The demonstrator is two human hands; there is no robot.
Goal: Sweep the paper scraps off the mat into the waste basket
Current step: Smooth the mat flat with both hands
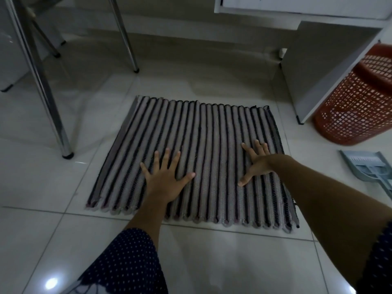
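A grey mat (203, 128) with black stripes lies flat on the white tiled floor. My left hand (164, 179) rests palm down on the mat's near left part, fingers spread, holding nothing. On the near right part my right hand (255, 161) also lies flat with its fingers apart. I see no paper scraps on the mat. An orange mesh waste basket (356, 102) stands at the right, tilted, partly behind a white cabinet panel.
A grey-blue dustpan with a brush (369, 166) lies on the floor right of the mat. Chrome table legs (51, 107) stand to the left and one leg (127, 39) behind the mat. A white cabinet (318, 66) is at the back right.
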